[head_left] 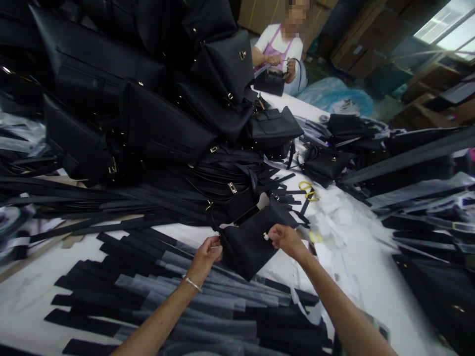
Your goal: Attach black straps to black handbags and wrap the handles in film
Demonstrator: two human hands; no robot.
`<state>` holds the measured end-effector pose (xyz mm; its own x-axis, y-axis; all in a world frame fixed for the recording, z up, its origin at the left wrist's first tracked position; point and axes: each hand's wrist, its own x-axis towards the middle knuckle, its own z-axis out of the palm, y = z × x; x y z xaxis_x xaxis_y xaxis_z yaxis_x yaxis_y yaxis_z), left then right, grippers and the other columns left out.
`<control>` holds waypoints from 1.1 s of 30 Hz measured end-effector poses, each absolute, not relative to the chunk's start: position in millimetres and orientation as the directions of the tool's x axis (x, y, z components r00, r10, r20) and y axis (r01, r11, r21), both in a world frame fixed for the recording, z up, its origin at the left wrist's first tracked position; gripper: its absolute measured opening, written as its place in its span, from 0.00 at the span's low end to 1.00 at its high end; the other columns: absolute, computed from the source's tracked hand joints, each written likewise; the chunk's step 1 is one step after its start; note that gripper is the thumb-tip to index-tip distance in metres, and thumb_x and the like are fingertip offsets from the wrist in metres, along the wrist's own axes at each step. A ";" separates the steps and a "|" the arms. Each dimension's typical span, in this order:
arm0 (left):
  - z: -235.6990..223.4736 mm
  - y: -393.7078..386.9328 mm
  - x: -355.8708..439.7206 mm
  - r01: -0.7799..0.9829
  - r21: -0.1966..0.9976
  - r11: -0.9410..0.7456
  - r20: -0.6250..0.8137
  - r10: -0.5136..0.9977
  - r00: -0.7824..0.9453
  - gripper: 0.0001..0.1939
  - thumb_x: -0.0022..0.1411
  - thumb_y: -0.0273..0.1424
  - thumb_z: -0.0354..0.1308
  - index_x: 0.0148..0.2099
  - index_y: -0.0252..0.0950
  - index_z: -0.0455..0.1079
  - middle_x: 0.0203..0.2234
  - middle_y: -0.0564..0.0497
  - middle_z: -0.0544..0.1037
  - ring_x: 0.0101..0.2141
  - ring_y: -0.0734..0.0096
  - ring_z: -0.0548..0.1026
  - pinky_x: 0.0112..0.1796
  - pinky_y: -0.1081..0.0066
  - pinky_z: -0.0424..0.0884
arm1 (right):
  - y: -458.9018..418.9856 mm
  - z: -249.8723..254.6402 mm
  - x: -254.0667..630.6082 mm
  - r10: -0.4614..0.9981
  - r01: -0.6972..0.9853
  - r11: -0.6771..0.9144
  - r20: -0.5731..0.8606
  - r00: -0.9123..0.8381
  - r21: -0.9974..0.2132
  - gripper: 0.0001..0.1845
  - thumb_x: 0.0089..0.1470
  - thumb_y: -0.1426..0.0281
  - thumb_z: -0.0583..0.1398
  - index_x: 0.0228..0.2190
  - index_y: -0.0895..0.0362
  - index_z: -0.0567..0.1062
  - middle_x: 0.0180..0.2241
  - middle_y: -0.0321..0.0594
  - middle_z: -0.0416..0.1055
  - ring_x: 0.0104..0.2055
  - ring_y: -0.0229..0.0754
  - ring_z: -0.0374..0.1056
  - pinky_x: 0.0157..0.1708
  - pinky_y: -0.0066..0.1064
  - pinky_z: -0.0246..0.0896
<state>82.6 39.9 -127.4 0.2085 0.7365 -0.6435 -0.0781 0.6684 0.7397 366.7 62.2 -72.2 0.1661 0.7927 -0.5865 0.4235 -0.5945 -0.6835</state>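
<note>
A black handbag [256, 242] sits tilted in front of me, its top open with pale lining showing and its flap with a metal clasp plate [232, 188] folded back. My left hand [206, 253] pinches the bag's left side edge near its top corner. At the bag's front panel, the bent fingers of my right hand [285, 239] close on a small shiny metal lock piece [265, 236]. The fingertips partly hide that piece. Long black straps [208, 291] lie in layers beneath the bag and my left forearm.
Black handbags [163, 113] are heaped at the back left. Yellow-handled scissors [307, 188] and crumpled white paper [334, 217] lie to the right. A co-worker [278, 49] across the table holds a small black bag [269, 81]. More black bags [326, 163] stand at the right.
</note>
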 end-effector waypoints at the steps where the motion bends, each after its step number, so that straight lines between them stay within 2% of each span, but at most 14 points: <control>1: -123.8 39.6 82.2 -0.059 0.757 0.650 -0.627 0.749 0.213 0.28 0.48 0.43 0.61 0.50 0.35 0.65 0.44 0.43 0.75 0.42 0.59 0.75 0.36 0.66 0.72 | 58.8 -73.2 364.7 0.804 0.430 -0.584 -0.563 0.191 -0.689 0.04 0.43 0.68 0.60 0.22 0.56 0.71 0.16 0.30 0.67 0.19 0.35 0.65 0.19 0.25 0.61; 4: -109.6 35.8 79.6 0.084 0.852 0.517 -0.523 0.831 0.188 0.19 0.53 0.40 0.57 0.46 0.35 0.67 0.38 0.46 0.77 0.37 0.63 0.75 0.37 0.66 0.71 | 47.7 -74.2 360.0 0.819 0.405 -0.573 -0.504 0.274 -0.712 0.05 0.45 0.66 0.59 0.23 0.55 0.70 0.17 0.30 0.67 0.21 0.36 0.67 0.21 0.25 0.62; 8: -85.3 25.3 77.8 0.346 0.914 0.212 -0.291 0.937 0.195 0.09 0.60 0.35 0.51 0.39 0.39 0.69 0.32 0.50 0.76 0.34 0.65 0.74 0.39 0.66 0.69 | 33.8 -74.1 355.1 0.786 0.317 -0.611 -0.509 0.349 -0.726 0.07 0.43 0.66 0.61 0.24 0.56 0.72 0.19 0.32 0.69 0.22 0.37 0.68 0.21 0.27 0.64; 11: -69.2 23.5 88.2 0.404 0.914 0.034 -0.165 0.942 0.293 0.07 0.61 0.32 0.50 0.39 0.41 0.69 0.32 0.51 0.75 0.35 0.66 0.73 0.39 0.68 0.68 | 29.9 -74.8 349.0 0.742 0.222 -0.656 -0.562 0.364 -0.722 0.09 0.38 0.67 0.64 0.25 0.58 0.73 0.17 0.33 0.68 0.20 0.37 0.67 0.18 0.26 0.63; 14: -62.0 36.2 113.0 0.399 0.913 -0.083 -0.098 0.905 0.414 0.11 0.62 0.29 0.49 0.45 0.41 0.68 0.37 0.49 0.74 0.36 0.67 0.73 0.41 0.70 0.68 | 33.6 -74.0 342.7 0.706 0.124 -0.684 -0.609 0.362 -0.719 0.12 0.36 0.66 0.67 0.24 0.59 0.74 0.17 0.34 0.69 0.19 0.36 0.66 0.15 0.25 0.62; 17: -66.8 59.8 144.9 0.400 0.904 -0.150 -0.077 0.865 0.496 0.19 0.62 0.26 0.48 0.55 0.39 0.63 0.45 0.47 0.71 0.43 0.66 0.72 0.47 0.69 0.67 | 39.8 -71.3 339.4 0.683 0.032 -0.695 -0.645 0.343 -0.719 0.12 0.36 0.66 0.68 0.23 0.59 0.74 0.19 0.35 0.71 0.18 0.34 0.66 0.14 0.23 0.61; 19: -74.6 75.3 164.1 0.413 0.896 -0.165 -0.092 0.840 0.535 0.21 0.61 0.24 0.48 0.57 0.37 0.61 0.46 0.46 0.70 0.46 0.66 0.70 0.49 0.69 0.66 | 42.4 -70.2 339.0 0.664 -0.027 -0.704 -0.672 0.329 -0.709 0.11 0.37 0.66 0.68 0.22 0.60 0.74 0.19 0.36 0.72 0.17 0.34 0.66 0.13 0.22 0.61; 21: -82.8 86.1 178.7 0.437 0.880 -0.185 -0.121 0.803 0.583 0.20 0.61 0.23 0.47 0.55 0.35 0.63 0.45 0.46 0.71 0.46 0.67 0.71 0.49 0.70 0.66 | 43.4 -71.3 339.2 0.638 -0.080 -0.717 -0.698 0.324 -0.693 0.11 0.40 0.66 0.67 0.23 0.61 0.74 0.20 0.38 0.73 0.17 0.33 0.67 0.14 0.22 0.61; 26: -95.7 89.9 195.1 0.481 0.847 -0.225 -0.176 0.735 0.654 0.14 0.60 0.21 0.46 0.41 0.37 0.71 0.35 0.48 0.73 0.38 0.67 0.72 0.43 0.70 0.68 | 43.8 -83.1 338.3 0.580 -0.160 -0.733 -0.731 0.359 -0.661 0.07 0.42 0.69 0.65 0.23 0.60 0.73 0.19 0.38 0.74 0.15 0.31 0.65 0.12 0.20 0.58; 33: -105.0 89.6 199.8 0.514 0.836 -0.191 -0.206 0.759 0.617 0.12 0.58 0.21 0.49 0.41 0.37 0.70 0.35 0.49 0.72 0.39 0.68 0.72 0.43 0.71 0.67 | 43.9 -95.4 332.9 0.601 -0.112 -0.710 -0.681 0.418 -0.695 0.08 0.42 0.69 0.63 0.19 0.59 0.70 0.16 0.34 0.70 0.13 0.31 0.63 0.08 0.19 0.49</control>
<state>199.8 89.6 -105.0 0.6174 0.7591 -0.2064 0.5144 -0.1911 0.8360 332.9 43.9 -95.4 0.4182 0.6009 -0.6813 -0.1118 -0.7102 -0.6950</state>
